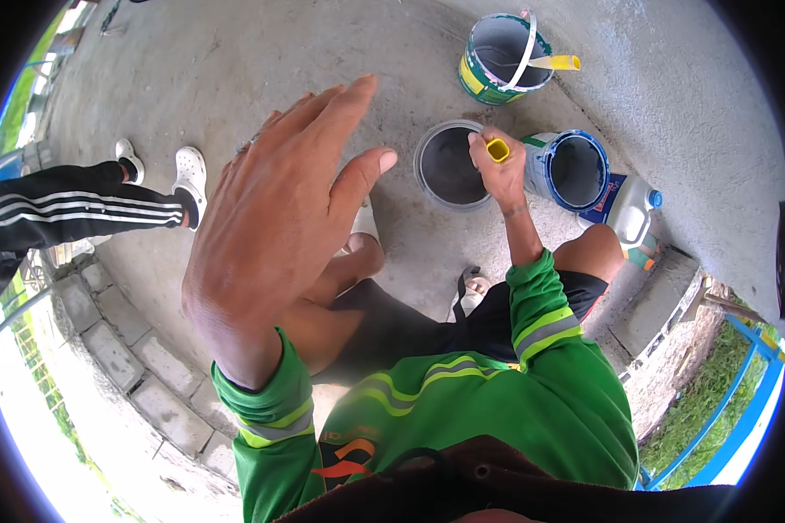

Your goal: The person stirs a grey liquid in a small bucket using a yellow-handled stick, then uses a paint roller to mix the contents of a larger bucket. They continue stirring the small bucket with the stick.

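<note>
My left hand (292,187) is raised close to the camera, fingers stretched out, thumb apart, holding nothing. My right hand (502,170) is closed round a yellow-handled tool (497,150); its working end is hidden below the fist. Beneath and beside that fist stands a round tub (421,166) of dark grey material. Just right of the fist, a tilted blue-rimmed bucket (541,166) shows its grey inside. Farther off is a green and yellow bucket (475,78) with a white handle, a second yellow-handled tool (556,63) lying across its rim.
A white plastic jug (630,209) with a blue cap lies by the grey wall (672,105). At the left, another person in black striped trousers (78,209) and white clogs stands on the concrete floor (279,52). Low block walls (161,370) edge the area; a blue rail (741,418) runs at lower right.
</note>
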A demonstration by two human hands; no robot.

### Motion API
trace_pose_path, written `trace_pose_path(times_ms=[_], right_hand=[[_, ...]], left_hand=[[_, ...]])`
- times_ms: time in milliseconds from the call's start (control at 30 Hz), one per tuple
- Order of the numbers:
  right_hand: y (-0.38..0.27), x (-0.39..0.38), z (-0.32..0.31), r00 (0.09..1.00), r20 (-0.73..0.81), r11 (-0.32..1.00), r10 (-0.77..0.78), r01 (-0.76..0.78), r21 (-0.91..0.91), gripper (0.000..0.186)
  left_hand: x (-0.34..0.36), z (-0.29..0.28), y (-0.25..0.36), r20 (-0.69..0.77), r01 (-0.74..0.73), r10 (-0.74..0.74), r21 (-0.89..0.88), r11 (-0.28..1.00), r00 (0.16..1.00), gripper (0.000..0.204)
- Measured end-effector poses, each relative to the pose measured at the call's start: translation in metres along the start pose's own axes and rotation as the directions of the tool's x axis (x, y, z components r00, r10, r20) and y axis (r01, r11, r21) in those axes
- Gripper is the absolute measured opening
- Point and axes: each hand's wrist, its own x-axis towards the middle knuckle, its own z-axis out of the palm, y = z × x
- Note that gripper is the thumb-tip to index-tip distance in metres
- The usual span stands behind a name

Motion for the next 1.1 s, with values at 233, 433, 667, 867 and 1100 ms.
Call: trace_pose_path(times_ms=[233,433,667,867,1100], right_hand=[[0.005,0.007,0.019,0.994,0.101,0.999,-0.034,0.036,-0.015,0.029],[-0.003,0.013,0.001,0.999,0.054,0.997,-0.005,0.010,-0.082,0.030],[-0.002,0.010,0.019,0.996,0.086,0.999,-0.017,0.021,-0.046,0.033],[-0.009,0.024,0.030,0.996,-0.007,0.981,-0.088,0.086,-0.176,0.034],[-0.006,0.003,0.016,0.980,0.196,0.991,-0.017,0.042,-0.126,0.029]], left_hand=[[0.002,-0.002,0.004,0.010,0.003,-0.003,0.000,1.000,1.000,0.052],[0.000,-0.001,0.003,-0.012,-0.003,0.003,0.026,1.000,1.000,0.052],[0.000,-0.001,0.003,0.006,0.012,-0.012,-0.003,1.000,1.000,0.052],[0.001,0.000,0.006,0.000,-0.007,0.007,-0.004,1.000,1.000,0.051],[-0.001,-0.004,0.003,-0.002,-0.009,0.009,-0.014,1.000,1.000,0.050]])
